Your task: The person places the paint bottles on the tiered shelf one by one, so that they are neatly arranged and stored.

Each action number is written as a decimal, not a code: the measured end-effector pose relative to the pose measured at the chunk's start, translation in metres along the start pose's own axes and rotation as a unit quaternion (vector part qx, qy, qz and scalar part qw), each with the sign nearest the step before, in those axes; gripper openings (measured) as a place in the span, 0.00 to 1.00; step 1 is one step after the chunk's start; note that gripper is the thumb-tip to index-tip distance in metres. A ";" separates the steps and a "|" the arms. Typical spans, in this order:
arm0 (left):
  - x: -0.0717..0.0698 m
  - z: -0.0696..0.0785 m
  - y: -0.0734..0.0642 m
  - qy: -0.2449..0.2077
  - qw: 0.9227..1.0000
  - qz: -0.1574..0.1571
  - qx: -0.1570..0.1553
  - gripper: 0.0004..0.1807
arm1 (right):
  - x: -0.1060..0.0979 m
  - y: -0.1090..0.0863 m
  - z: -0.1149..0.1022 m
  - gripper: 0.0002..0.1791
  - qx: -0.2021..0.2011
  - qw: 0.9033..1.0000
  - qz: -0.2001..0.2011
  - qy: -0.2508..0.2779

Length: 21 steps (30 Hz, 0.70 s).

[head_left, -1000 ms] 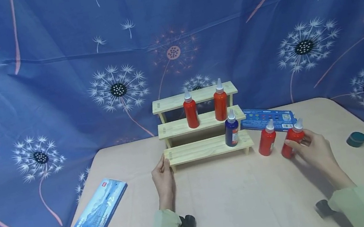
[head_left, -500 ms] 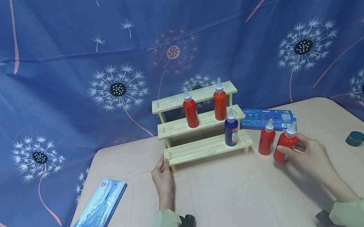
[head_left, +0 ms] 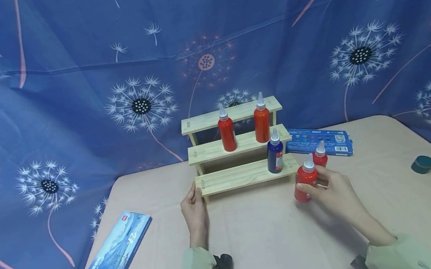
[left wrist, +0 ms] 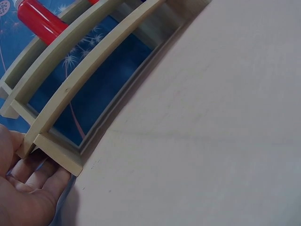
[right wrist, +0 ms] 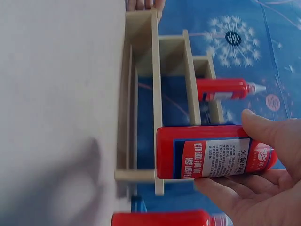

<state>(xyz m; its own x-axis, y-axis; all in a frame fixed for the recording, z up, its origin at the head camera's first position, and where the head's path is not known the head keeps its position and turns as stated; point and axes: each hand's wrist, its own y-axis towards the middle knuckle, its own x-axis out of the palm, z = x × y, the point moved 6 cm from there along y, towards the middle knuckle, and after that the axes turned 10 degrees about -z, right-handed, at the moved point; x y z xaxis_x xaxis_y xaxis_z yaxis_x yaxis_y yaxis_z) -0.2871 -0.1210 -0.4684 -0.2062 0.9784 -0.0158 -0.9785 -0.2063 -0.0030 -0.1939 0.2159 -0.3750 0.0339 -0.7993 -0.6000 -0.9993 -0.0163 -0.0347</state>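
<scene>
My right hand grips a red squeeze bottle with a pale nozzle, thumb on one side and fingers on the other. In the head view the bottle is upright, in front of the lowest step's right end. Behind it another red bottle is partly hidden. My left hand holds the left end of the bottom step of a three-step wooden rack, thumb above and fingers curled below in the left wrist view. A dark blue bottle stands on that step's right. The middle step carries a red bottle and an orange-red one.
A flat blue box lies on the table at left. Another blue box lies behind the rack's right end. Far right sits a dark green round object. A blue dandelion-print cloth hangs behind the table.
My right hand has carried the red bottle leftward, past the front of the other red bottle towards the rack. My left hand stays at the rack's left end.
</scene>
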 end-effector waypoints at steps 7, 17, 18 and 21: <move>0.000 0.000 0.000 -0.003 1.000 -0.001 -0.005 0.20 | 0.022 0.008 -0.018 0.32 -0.023 0.999 -0.019 0.023; 0.000 0.000 0.000 -0.017 1.000 -0.005 0.002 0.20 | 0.048 0.033 -0.040 0.29 -0.055 0.997 -0.024 0.048; 0.000 0.001 0.000 -0.015 1.000 -0.005 0.004 0.20 | 0.050 0.036 -0.042 0.29 -0.059 0.997 -0.021 0.051; 0.000 0.001 -0.001 -0.006 1.000 -0.002 0.010 0.20 | 0.056 0.046 -0.049 0.30 -0.069 0.996 -0.018 0.059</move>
<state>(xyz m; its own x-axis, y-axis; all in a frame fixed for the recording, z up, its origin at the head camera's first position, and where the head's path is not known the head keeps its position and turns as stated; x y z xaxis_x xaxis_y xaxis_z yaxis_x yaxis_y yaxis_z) -0.2864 -0.1205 -0.4678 -0.2027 0.9792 -0.0039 -0.9791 -0.2026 0.0169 -0.2393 0.1411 -0.3708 0.0756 -0.8615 -0.5020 -0.9906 -0.1225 0.0612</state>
